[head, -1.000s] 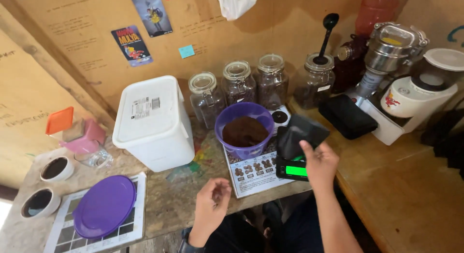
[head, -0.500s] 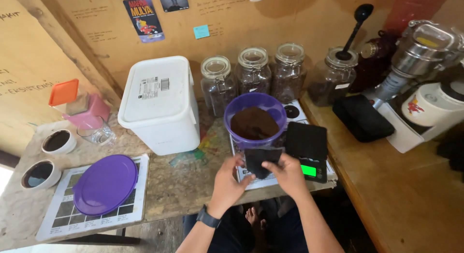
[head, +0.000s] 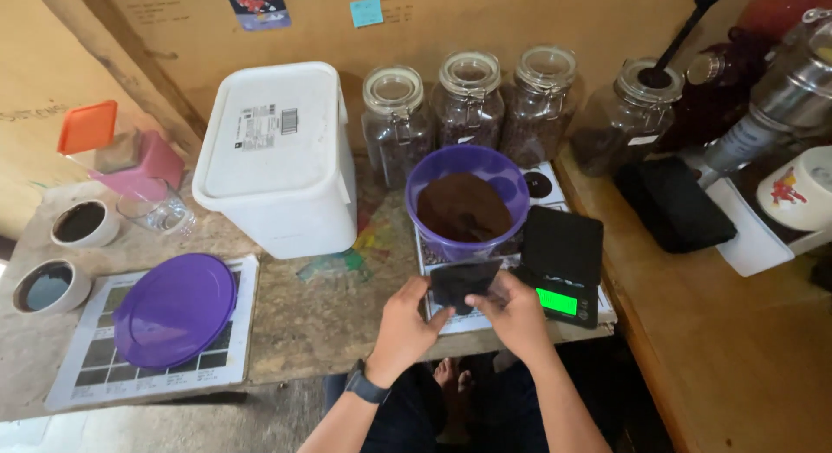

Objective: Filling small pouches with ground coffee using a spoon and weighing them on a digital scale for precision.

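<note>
Small black pouch pinched by both hands at table edge, just before purple bowl, scale right.

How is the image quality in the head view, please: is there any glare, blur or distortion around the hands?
Head view: even daylight with soft shadows. The scale's green display glows brightly. The left hand, right hand and the small black pouch they hold are sharp. The wide lens bends the wooden wall and splays the glass jars outward.
</note>
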